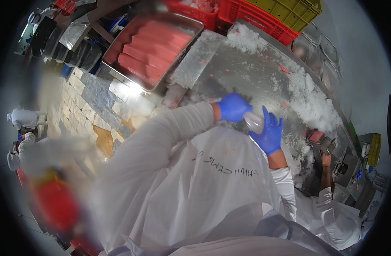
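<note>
My left hand [233, 107], in a blue glove, is closed over the steel table near its front edge. From its fingers sticks out a crumpled, see-through plastic piece [254, 122] that looks like a thin bag. Beside it, my right hand [268, 133], also blue-gloved, has its fingers spread and its thumb close to the plastic. Whether that thumb touches the plastic I cannot tell. Both hands are in front of my white apron [212, 170].
A metal tray [110, 53] of smooth pink logs [155, 49] stands beyond my left arm. White ice [310, 98] and pink scraps lie along the steel table [242, 68]. Red crates [259, 27] and a yellow crate [285, 13] line the back. A co-worker's arm [326, 170] is at right.
</note>
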Motion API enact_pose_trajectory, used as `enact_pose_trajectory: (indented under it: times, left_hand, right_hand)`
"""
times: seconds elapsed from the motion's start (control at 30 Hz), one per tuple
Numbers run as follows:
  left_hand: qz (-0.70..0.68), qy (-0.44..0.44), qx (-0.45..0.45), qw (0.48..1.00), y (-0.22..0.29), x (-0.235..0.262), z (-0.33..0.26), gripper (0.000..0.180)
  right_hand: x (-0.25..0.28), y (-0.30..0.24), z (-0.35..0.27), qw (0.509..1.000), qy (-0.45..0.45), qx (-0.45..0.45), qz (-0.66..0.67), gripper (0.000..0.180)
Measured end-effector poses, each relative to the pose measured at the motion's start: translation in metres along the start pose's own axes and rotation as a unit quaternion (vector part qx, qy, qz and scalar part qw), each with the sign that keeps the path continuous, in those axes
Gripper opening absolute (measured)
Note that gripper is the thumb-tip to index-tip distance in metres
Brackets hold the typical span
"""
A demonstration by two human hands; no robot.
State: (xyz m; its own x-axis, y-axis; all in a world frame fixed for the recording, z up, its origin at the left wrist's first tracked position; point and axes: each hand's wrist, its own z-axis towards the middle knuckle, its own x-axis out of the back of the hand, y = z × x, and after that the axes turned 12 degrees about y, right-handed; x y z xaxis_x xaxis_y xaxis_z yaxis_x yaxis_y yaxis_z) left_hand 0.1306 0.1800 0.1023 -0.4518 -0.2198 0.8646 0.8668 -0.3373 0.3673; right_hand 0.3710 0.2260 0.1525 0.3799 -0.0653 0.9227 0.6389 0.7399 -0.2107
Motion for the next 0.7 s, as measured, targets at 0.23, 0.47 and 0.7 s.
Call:
enact_pose_trajectory:
  times: [0.23, 0.47, 0.7]
  left_hand:
    - [0.016, 0.007, 0.003, 1.0, -0.03, 0.032, -0.001, 0.013]
    - [-0.596, -0.153, 0.118, 0.78, 0.013, 0.125, -0.019, 0.02]
    - [-0.182, 0.268, 0.156, 0.933, -0.06, 0.11, 0.0, 0.033]
  right_hand:
    - [0.009, 0.065, 0.008, 0.997, 0.002, -0.017, -0.072, 0.03]
    - [-0.021, 0.168, -0.068, 0.966, -0.141, -0.171, -0.137, 0.039]
    - [0.004, 0.062, -0.059, 0.999, 0.027, -0.004, 0.041, 0.035]
